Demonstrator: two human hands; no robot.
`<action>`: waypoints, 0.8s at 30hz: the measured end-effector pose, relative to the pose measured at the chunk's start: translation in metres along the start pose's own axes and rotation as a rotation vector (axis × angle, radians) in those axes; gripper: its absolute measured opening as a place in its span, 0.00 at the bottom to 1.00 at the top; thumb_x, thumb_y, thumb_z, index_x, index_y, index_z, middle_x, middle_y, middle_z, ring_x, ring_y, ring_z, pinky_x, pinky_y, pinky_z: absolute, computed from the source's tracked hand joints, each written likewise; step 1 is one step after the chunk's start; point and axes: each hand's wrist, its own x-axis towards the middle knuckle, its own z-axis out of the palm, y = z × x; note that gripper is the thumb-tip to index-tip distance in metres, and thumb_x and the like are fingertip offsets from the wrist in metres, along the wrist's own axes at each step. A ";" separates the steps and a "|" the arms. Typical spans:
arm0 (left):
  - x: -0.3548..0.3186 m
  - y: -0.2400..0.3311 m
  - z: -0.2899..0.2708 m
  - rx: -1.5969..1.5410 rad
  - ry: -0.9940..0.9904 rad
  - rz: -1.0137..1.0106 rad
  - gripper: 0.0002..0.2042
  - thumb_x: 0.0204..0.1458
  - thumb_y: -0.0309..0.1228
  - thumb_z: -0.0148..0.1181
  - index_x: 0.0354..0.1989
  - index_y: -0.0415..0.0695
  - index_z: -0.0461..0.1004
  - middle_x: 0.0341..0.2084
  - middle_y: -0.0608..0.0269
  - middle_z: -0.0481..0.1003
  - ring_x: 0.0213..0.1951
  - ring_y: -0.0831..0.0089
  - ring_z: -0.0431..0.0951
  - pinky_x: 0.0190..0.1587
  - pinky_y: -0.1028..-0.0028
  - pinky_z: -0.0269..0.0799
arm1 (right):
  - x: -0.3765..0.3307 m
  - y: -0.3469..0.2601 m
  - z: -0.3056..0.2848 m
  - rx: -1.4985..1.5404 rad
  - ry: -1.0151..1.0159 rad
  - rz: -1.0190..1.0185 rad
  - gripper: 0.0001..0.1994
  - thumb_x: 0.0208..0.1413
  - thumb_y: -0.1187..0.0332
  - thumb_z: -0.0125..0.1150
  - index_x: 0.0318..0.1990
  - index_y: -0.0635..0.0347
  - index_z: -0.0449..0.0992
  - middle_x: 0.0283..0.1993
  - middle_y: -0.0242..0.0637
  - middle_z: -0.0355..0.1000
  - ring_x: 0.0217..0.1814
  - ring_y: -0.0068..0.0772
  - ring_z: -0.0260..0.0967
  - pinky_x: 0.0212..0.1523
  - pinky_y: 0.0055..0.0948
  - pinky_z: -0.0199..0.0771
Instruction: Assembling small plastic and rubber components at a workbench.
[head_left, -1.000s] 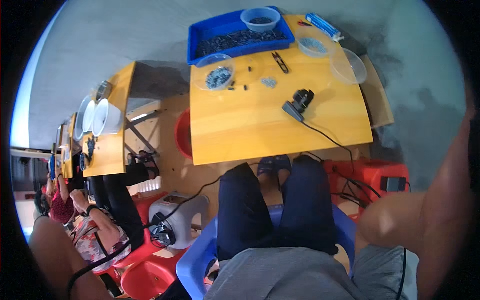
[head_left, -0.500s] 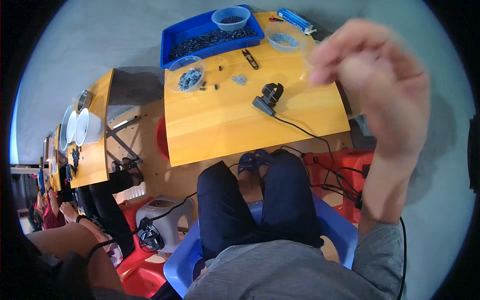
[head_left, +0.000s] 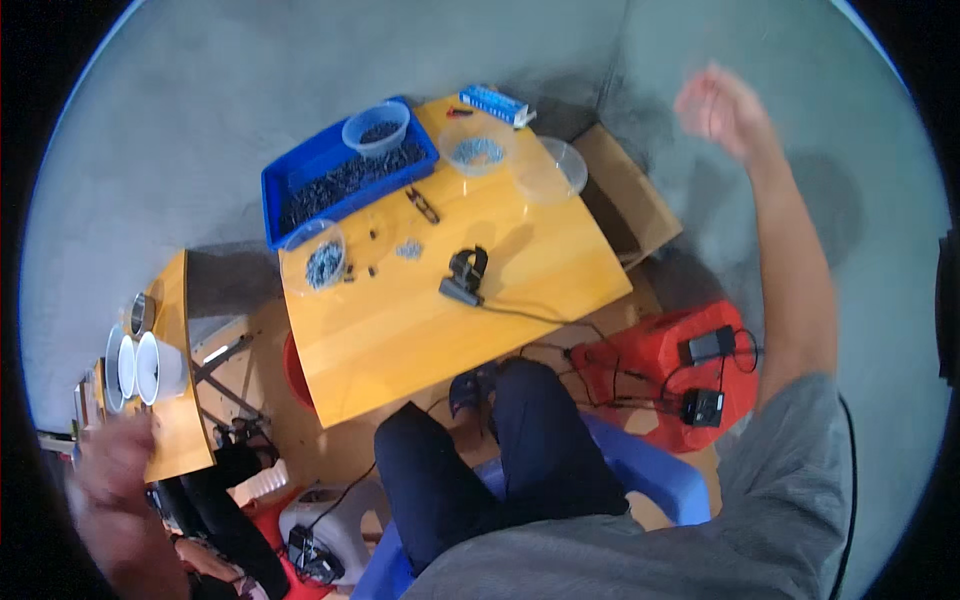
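My right hand (head_left: 722,105) is raised far out to the right, above the grey floor, blurred and with nothing in it. My left hand (head_left: 112,468) is a blur at the lower left, near a second orange table (head_left: 180,420). Neither hand touches anything. In front of my knees stands an orange table (head_left: 400,330) with a blue tray (head_left: 290,190) of dark small parts. On the table are a clear bowl (head_left: 322,262) of grey bits, another clear bowl (head_left: 476,152), an empty bowl (head_left: 548,170) and a black clamp-like device (head_left: 466,275) on a cable.
I sit on a blue chair (head_left: 650,475). A red box (head_left: 660,370) with black adapters and cables lies on the floor at the right, with a cardboard box (head_left: 625,205) beyond it. White cups (head_left: 140,365) stand on the left table. Another person's legs show at the lower left.
My right hand swung from close to the camera out and up to the right. My left hand came into view at the lower left. The view tilted, so the table shifted right.
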 end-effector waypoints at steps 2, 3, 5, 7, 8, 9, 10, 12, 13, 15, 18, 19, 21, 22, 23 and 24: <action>-0.013 -0.018 0.017 0.239 0.095 -0.009 0.19 0.58 0.47 0.48 0.39 0.40 0.70 0.37 0.43 0.73 0.38 0.55 0.73 0.46 0.54 0.67 | -0.031 0.007 0.036 -0.264 -0.161 0.390 0.19 0.58 0.51 0.56 0.41 0.60 0.74 0.39 0.41 0.76 0.35 0.37 0.77 0.30 0.37 0.80; -0.020 -0.016 0.018 0.218 0.111 -0.006 0.20 0.56 0.47 0.52 0.36 0.38 0.71 0.36 0.42 0.74 0.36 0.53 0.74 0.40 0.54 0.69 | -0.050 0.009 0.040 -0.478 -0.307 0.517 0.16 0.56 0.55 0.58 0.43 0.57 0.74 0.39 0.39 0.76 0.35 0.34 0.78 0.31 0.34 0.80; -0.048 -0.010 0.015 0.178 0.133 -0.127 0.21 0.51 0.48 0.60 0.34 0.37 0.72 0.36 0.42 0.75 0.36 0.53 0.76 0.40 0.57 0.71 | -0.073 0.028 0.058 -0.845 -0.524 0.847 0.16 0.52 0.56 0.64 0.42 0.57 0.76 0.40 0.34 0.76 0.35 0.30 0.76 0.34 0.32 0.79; -0.036 0.005 0.018 0.102 0.004 -0.320 0.25 0.53 0.42 0.61 0.53 0.36 0.69 0.49 0.33 0.70 0.50 0.45 0.72 0.52 0.54 0.67 | -0.121 0.077 0.020 -1.036 -0.812 0.940 0.20 0.51 0.50 0.64 0.41 0.57 0.78 0.34 0.34 0.77 0.29 0.28 0.73 0.33 0.31 0.79; -0.041 0.006 0.020 0.079 0.016 -0.294 0.21 0.52 0.37 0.62 0.49 0.33 0.70 0.45 0.32 0.71 0.46 0.44 0.74 0.48 0.55 0.69 | -0.135 0.074 0.030 -1.068 -0.781 1.053 0.22 0.51 0.47 0.64 0.41 0.58 0.79 0.32 0.36 0.77 0.31 0.29 0.75 0.31 0.30 0.78; -0.046 0.010 0.022 0.092 0.043 -0.336 0.20 0.52 0.36 0.62 0.46 0.32 0.71 0.44 0.34 0.73 0.46 0.45 0.74 0.47 0.57 0.70 | -0.158 0.077 0.024 -0.856 -0.655 1.139 0.24 0.50 0.44 0.64 0.41 0.58 0.79 0.35 0.40 0.78 0.35 0.32 0.77 0.30 0.29 0.79; -0.054 0.013 0.022 0.097 0.039 -0.381 0.20 0.51 0.35 0.63 0.45 0.31 0.72 0.44 0.35 0.73 0.45 0.46 0.75 0.46 0.58 0.71 | -0.186 0.094 0.001 -0.823 -0.565 1.230 0.25 0.50 0.44 0.65 0.44 0.58 0.78 0.38 0.42 0.78 0.38 0.35 0.78 0.34 0.33 0.80; -0.073 0.013 0.023 0.120 0.076 -0.413 0.19 0.50 0.34 0.63 0.44 0.31 0.72 0.44 0.35 0.73 0.44 0.47 0.75 0.45 0.59 0.71 | -0.255 0.126 -0.047 -0.350 -0.438 1.504 0.26 0.54 0.44 0.59 0.48 0.57 0.76 0.45 0.45 0.77 0.44 0.42 0.77 0.43 0.38 0.77; -0.086 0.012 0.023 0.093 0.102 -0.458 0.18 0.50 0.34 0.63 0.43 0.31 0.72 0.44 0.35 0.73 0.44 0.48 0.75 0.45 0.60 0.71 | -0.296 0.150 -0.069 -0.184 -0.336 1.553 0.28 0.54 0.42 0.57 0.48 0.59 0.75 0.49 0.49 0.75 0.47 0.47 0.76 0.44 0.41 0.76; -0.110 0.011 0.026 0.055 0.141 -0.516 0.18 0.50 0.33 0.64 0.43 0.30 0.73 0.44 0.36 0.73 0.44 0.49 0.75 0.45 0.61 0.71 | -0.366 0.193 -0.101 0.055 -0.264 1.598 0.32 0.54 0.38 0.54 0.48 0.62 0.73 0.53 0.54 0.72 0.50 0.54 0.74 0.45 0.44 0.75; -0.134 0.003 0.030 0.010 0.276 -0.590 0.19 0.48 0.32 0.66 0.44 0.32 0.72 0.47 0.38 0.72 0.47 0.54 0.75 0.47 0.63 0.70 | -0.381 0.208 -0.103 0.212 -0.325 1.619 0.35 0.53 0.35 0.52 0.47 0.64 0.72 0.52 0.56 0.72 0.48 0.54 0.74 0.42 0.40 0.76; -0.139 -0.003 0.034 -0.015 0.309 -0.606 0.21 0.47 0.34 0.68 0.46 0.33 0.73 0.47 0.38 0.72 0.49 0.57 0.73 0.49 0.66 0.68 | -0.383 0.207 -0.093 0.318 -0.343 1.632 0.36 0.53 0.34 0.51 0.46 0.64 0.72 0.52 0.56 0.72 0.47 0.54 0.74 0.39 0.37 0.77; -0.149 -0.015 0.043 0.077 0.375 -0.561 0.22 0.45 0.47 0.67 0.33 0.36 0.74 0.35 0.42 0.75 0.36 0.55 0.76 0.41 0.60 0.72 | -0.364 0.208 -0.076 0.344 -0.415 1.690 0.36 0.53 0.34 0.51 0.44 0.65 0.73 0.49 0.54 0.73 0.44 0.51 0.75 0.36 0.34 0.77; -0.145 -0.018 0.048 0.052 0.420 -0.575 0.23 0.43 0.47 0.68 0.33 0.36 0.74 0.35 0.42 0.75 0.36 0.55 0.76 0.41 0.61 0.72 | -0.362 0.203 -0.064 0.400 -0.446 1.709 0.36 0.53 0.34 0.51 0.42 0.65 0.73 0.47 0.52 0.75 0.42 0.47 0.76 0.32 0.31 0.76; -0.136 -0.022 0.052 0.026 0.453 -0.588 0.23 0.42 0.46 0.70 0.33 0.36 0.74 0.35 0.43 0.75 0.37 0.56 0.76 0.42 0.63 0.72 | -0.361 0.194 -0.046 0.127 -0.535 1.732 0.35 0.53 0.34 0.52 0.41 0.65 0.74 0.42 0.49 0.76 0.38 0.42 0.76 0.30 0.30 0.75; -0.130 -0.023 0.056 -0.049 0.474 -0.585 0.23 0.42 0.46 0.70 0.33 0.36 0.74 0.36 0.43 0.75 0.40 0.55 0.76 0.44 0.62 0.71 | -0.354 0.185 -0.025 -0.144 -0.633 1.731 0.34 0.52 0.35 0.54 0.40 0.65 0.75 0.37 0.47 0.77 0.35 0.37 0.77 0.28 0.28 0.74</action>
